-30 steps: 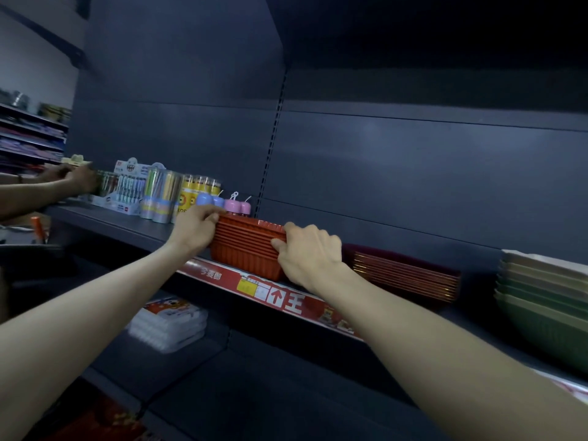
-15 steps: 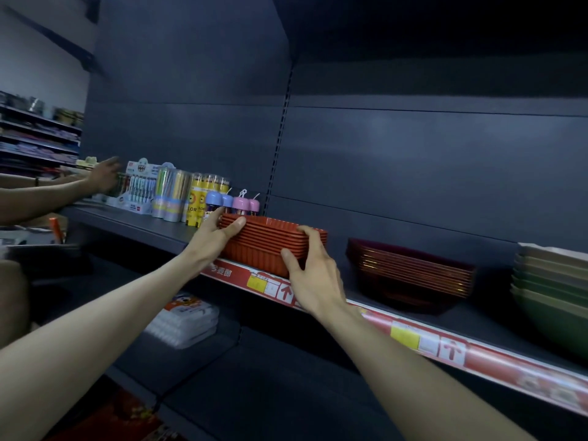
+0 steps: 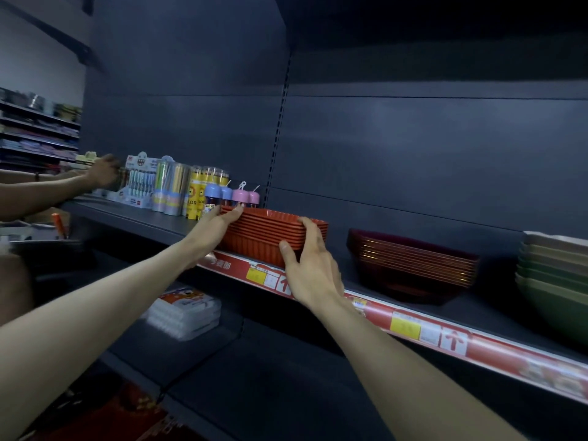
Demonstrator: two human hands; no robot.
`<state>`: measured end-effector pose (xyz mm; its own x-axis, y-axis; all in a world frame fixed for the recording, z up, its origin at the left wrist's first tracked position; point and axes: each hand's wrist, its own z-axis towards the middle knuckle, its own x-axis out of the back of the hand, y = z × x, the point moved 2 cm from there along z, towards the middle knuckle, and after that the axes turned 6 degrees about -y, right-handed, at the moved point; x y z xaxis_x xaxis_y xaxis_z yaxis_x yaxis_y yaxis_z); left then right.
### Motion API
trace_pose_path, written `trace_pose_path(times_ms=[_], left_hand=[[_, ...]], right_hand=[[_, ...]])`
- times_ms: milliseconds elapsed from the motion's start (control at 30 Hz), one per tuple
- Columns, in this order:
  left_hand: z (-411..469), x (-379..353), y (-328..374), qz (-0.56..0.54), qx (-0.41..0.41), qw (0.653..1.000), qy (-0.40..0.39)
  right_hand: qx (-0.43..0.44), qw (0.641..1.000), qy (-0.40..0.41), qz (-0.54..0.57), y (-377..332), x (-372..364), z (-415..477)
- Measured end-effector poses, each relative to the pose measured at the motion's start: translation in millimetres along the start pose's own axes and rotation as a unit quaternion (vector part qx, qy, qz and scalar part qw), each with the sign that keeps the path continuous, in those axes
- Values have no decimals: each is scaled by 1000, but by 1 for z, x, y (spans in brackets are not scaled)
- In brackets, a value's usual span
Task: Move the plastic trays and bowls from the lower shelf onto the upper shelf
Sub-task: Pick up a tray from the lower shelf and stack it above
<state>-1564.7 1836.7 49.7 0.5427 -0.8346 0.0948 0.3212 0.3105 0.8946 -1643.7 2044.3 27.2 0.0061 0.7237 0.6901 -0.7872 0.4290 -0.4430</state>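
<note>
A stack of orange ribbed plastic trays (image 3: 264, 237) sits on the upper shelf (image 3: 429, 332), near its front edge. My left hand (image 3: 216, 230) holds the stack's left end, with its fingers curled over the top rim. My right hand (image 3: 305, 265) grips the front right corner, thumb on the front wall and fingers over the rim. To the right on the same shelf stand a stack of dark red trays (image 3: 413, 265) and a stack of green and beige bowls (image 3: 553, 275). The lower shelf (image 3: 270, 393) is dark below my arms.
Tubes of coloured pencils (image 3: 171, 189) and small pink and blue bottles (image 3: 240, 197) stand just left of the orange trays. Another person's hand (image 3: 105, 173) reaches among goods at the far left. White packets (image 3: 187, 313) lie on the lower shelf.
My right hand has slid from over the stack's right end down to its front right corner. The left hand stays on the left end. The view has shifted left.
</note>
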Motion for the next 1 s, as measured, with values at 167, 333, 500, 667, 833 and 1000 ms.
trace_pose_path(times_ms=[167, 333, 500, 667, 833, 1000], left_hand=[[-20, 7, 11, 44, 25, 999, -22], [-40, 8, 18, 87, 25, 995, -44], [-70, -8, 28, 187, 28, 981, -35], [-102, -29, 41, 253, 6, 967, -14], [-125, -58, 50, 267, -5, 964, -18], [-143, -100, 63, 295, -19, 954, -53]], right_hand=[[-3, 1000, -24, -6, -5, 6, -3], [4, 999, -26, -38, -11, 13, -13], [17, 998, -9, -53, -23, 25, -30], [24, 998, -38, -45, -24, 41, -51], [8, 997, -61, -53, -14, 72, -72], [-26, 993, -83, -76, 3, 112, -101]])
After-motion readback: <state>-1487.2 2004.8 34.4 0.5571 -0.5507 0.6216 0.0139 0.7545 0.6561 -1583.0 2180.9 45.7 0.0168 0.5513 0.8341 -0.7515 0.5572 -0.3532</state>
